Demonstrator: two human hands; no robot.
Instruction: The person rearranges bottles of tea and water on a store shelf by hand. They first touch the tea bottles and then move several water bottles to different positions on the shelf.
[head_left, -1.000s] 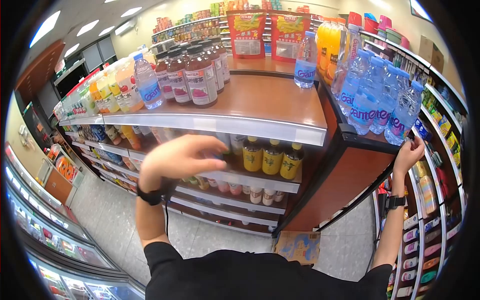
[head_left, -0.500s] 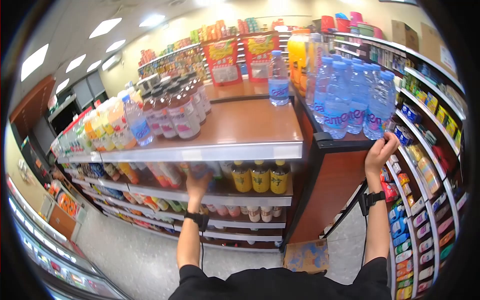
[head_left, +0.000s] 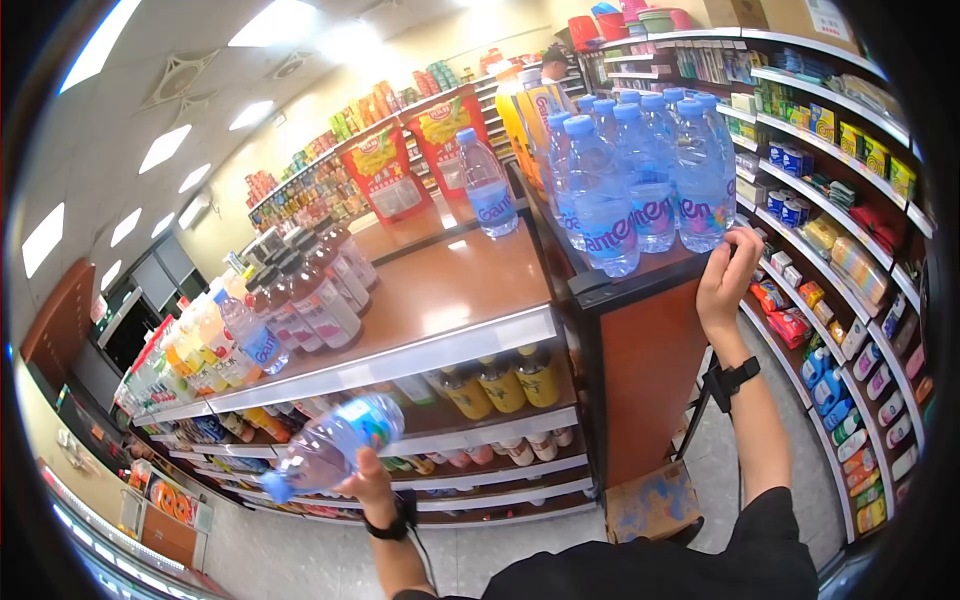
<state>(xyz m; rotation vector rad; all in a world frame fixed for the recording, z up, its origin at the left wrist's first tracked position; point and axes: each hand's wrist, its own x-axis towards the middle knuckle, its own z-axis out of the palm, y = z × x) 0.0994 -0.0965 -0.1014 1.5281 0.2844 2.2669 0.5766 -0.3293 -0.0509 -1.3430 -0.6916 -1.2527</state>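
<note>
My left hand (head_left: 370, 488) is closed round a clear water bottle (head_left: 335, 446) in front of the shelves, tilted with its blue cap low and to the left. My right hand (head_left: 726, 282) has its fingers curled over the dark front edge (head_left: 655, 281) of the end unit, just beside the nearest bottles. Several upright blue-capped water bottles (head_left: 604, 215) stand clustered on that end unit. One similar single bottle (head_left: 487, 187) stands on the brown shelf top (head_left: 455, 275), and another bottle (head_left: 252, 335) stands further left.
Dark-capped bottles (head_left: 315, 305) line the shelf top, with red snack pouches (head_left: 385, 175) behind. Yellow-labelled bottles (head_left: 497, 387) fill the shelf below. A cardboard piece (head_left: 652, 503) lies on the floor by the end unit. Stocked shelves (head_left: 830, 260) run along the right; a person (head_left: 555, 70) is far back.
My left hand has come out of the lower shelf, down and towards me, with a water bottle in it. My right hand stays at the end unit's edge while the view has tilted.
</note>
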